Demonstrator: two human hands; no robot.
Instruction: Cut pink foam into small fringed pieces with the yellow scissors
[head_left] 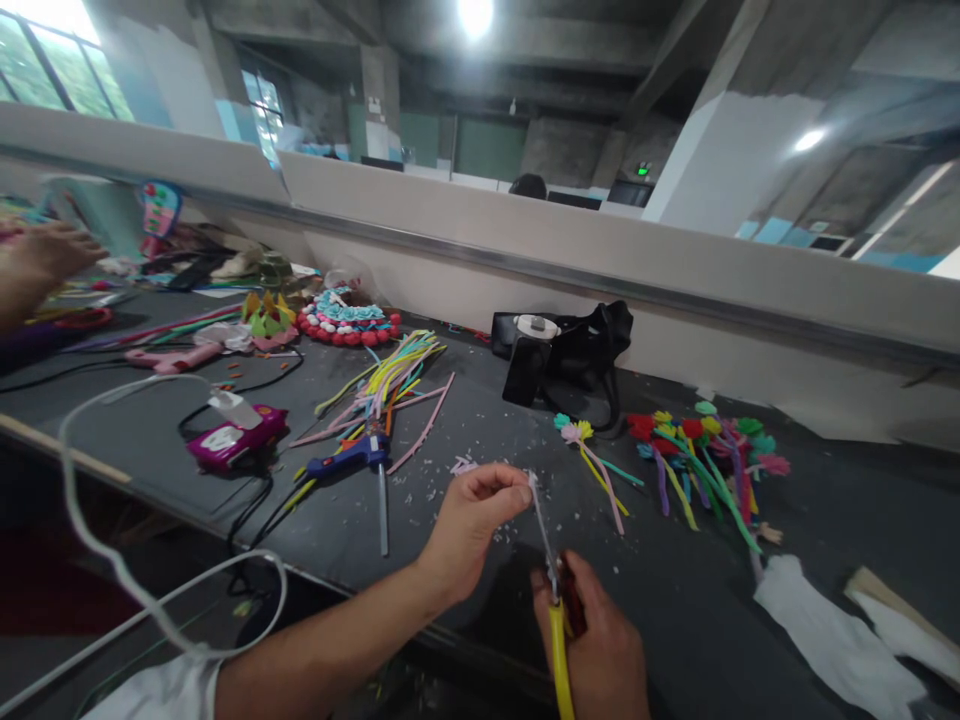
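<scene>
"What were you holding?"

"Over the dark table (697, 590), my left hand (478, 522) pinched a thin pale piece (543, 525) by its far end; my right hand (604, 640) was wrapped around a yellow-handled tool (559, 655) that met its near end."

"Which step?"

"Trimming, I guessed, from the pale scraps (463, 466) lying about."

"And the next move?"

"It called for a steady pinch, a measured squeeze of the tool, and care to keep skin clear of its bite"

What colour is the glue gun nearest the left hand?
Blue glue gun; seen in the head view.
</scene>
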